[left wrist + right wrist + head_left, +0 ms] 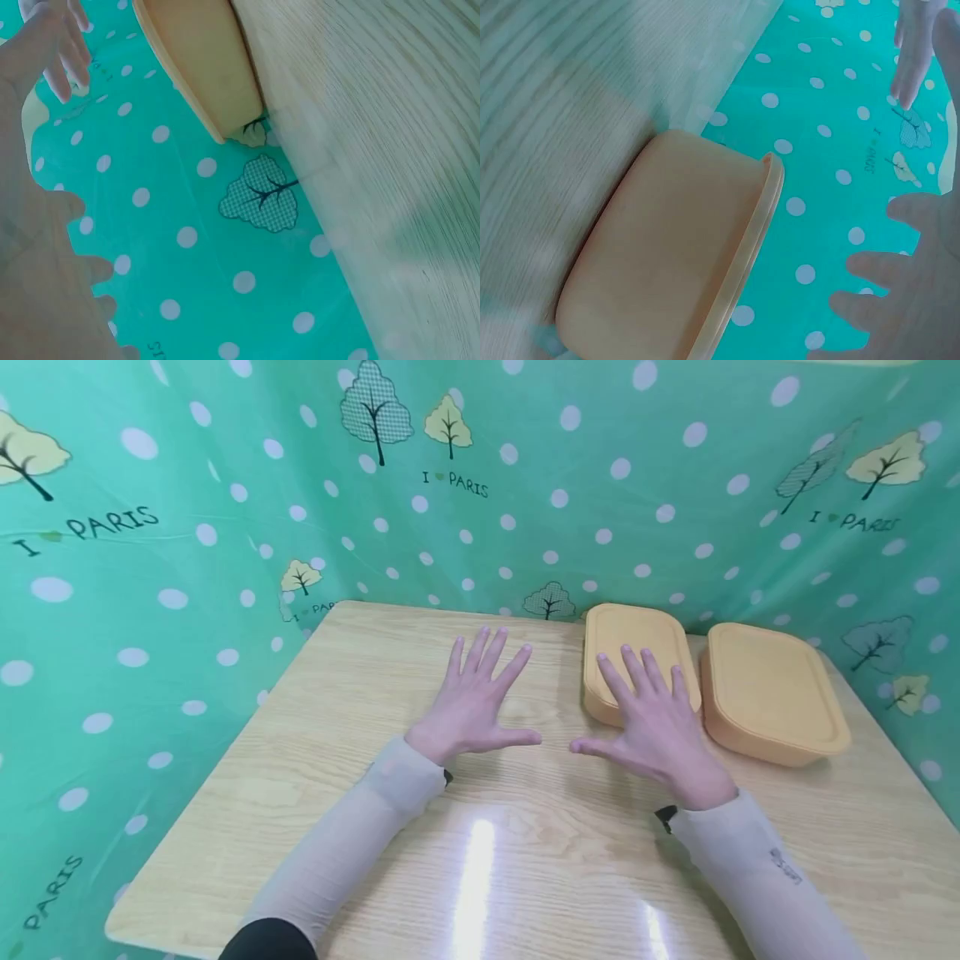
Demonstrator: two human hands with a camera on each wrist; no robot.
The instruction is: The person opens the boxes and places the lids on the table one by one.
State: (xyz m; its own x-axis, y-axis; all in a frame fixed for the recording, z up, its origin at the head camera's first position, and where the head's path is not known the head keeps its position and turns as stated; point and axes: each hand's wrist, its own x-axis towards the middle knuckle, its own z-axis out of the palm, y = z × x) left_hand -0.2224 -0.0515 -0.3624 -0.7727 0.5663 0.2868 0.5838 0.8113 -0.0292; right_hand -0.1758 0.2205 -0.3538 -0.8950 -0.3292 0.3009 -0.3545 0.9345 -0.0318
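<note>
Hovering spread left grip (474,706), spread right grip (660,731) part-hiding box (663,639), second box (776,689), cloth (525,485) behind

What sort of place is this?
Probably a small screened-off work corner, though the wider room is hidden: a green tree-patterned curtain stands behind and beside a wood-grain table, where two orange boxes sit.

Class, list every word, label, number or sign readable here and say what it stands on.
"I PARIS": repeated on the green cloth, a small green mark between the words.
"I PAR": same cloth, cut off beside the table.
"PARIS": same cloth, lower left of the head view.
Right sleeve print: too blurred to read.
</note>
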